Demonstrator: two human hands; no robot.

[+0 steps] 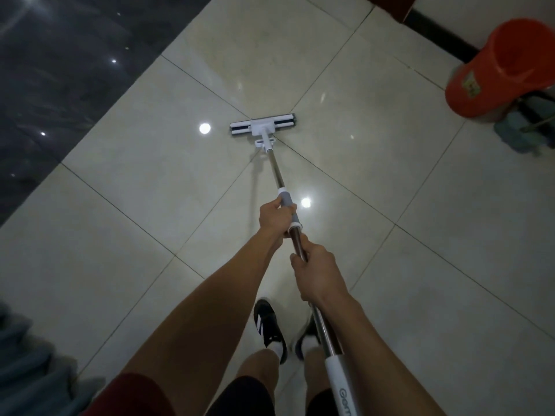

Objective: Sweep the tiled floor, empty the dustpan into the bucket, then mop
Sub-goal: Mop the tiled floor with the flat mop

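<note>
A person stands on a floor [375, 265] of large, glossy cream tiles and holds a flat mop [271, 163] out in front with both hands. The mop head [263, 126], a white bar with dark ends, lies flat on the tiles ahead, right beside a crossing of grout lines, and its metal pole slants back toward the body. The left hand [274, 219] grips the grey sleeve on the pole, fingers curled round it. The right hand [315, 271] grips the bare metal just behind that sleeve, closer to the body, also wrapped tight round the pole; the two hands sit close together but not touching. The pole's white end piece with grey lettering runs past the right forearm at the lower edge. An orange bucket [498, 70] stands on the tiles at the upper right, well apart from the mop head, near a dark skirting strip along the wall. Just beside the bucket lies a bluish cloth-like bundle [513, 133], its exact nature unclear. Below the arms, two feet in dark shoes [268, 325] with white stripes and white socks rest on the floor. A dark, reflective stone strip [60, 70] borders the tiles at the upper left, and bright ceiling lights glint off both.
</note>
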